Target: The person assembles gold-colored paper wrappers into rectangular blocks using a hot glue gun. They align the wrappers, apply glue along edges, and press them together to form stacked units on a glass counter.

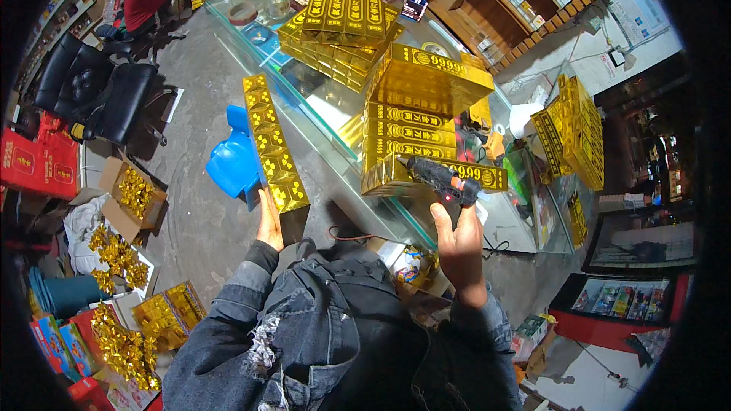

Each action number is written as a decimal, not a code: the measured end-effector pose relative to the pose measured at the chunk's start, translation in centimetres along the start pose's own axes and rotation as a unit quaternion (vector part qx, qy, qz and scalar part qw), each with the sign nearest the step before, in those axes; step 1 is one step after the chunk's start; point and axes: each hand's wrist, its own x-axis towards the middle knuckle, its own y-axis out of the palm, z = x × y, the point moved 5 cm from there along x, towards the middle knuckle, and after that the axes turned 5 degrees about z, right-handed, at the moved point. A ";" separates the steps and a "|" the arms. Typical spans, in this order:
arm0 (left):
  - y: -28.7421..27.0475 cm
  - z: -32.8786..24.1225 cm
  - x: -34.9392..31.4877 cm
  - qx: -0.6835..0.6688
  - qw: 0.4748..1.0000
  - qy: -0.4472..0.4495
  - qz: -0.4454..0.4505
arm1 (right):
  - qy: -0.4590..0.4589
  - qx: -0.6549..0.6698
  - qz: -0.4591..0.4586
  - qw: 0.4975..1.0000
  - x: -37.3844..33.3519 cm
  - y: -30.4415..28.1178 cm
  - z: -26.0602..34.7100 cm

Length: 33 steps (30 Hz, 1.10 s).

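Observation:
In my left hand [269,221] is the lower end of a long strip of joined gold paper boxes [272,144], with fingers wrapped on its side. The strip stands out over the floor, left of the glass counter. My right hand [460,247] grips a black glue gun [445,180] with an orange part and a small red light. Its nozzle points left, over the front wall of a gold box frame [415,118] on the counter. Rows of printed gold boxes lie inside that frame. Whether the nozzle touches the gold wall, I cannot tell.
The glass counter [335,148] runs diagonally ahead, with stacked gold boxes [343,11] and a lit phone [418,0]. More gold boxes [582,133] stand at right. A blue stool [232,160], a black chair [106,84] and gold bows [122,339] are at left.

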 end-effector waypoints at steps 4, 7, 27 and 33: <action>-0.2 -0.1 0.3 0.045 0.998 0.006 -0.045 | 0.009 -0.061 0.008 0.998 -0.6 0.1 0.0; 0.3 0.3 0.7 0.012 1.000 -0.014 -0.010 | 0.029 -0.084 0.020 0.996 -1.1 0.0 0.0; 0.9 1.2 2.5 0.010 0.999 -0.051 0.008 | 0.017 -0.095 0.052 0.994 -2.8 -0.4 0.2; 2.4 1.6 2.7 0.036 0.997 -0.059 -0.022 | 0.052 -0.035 0.037 0.997 -2.8 -1.0 0.3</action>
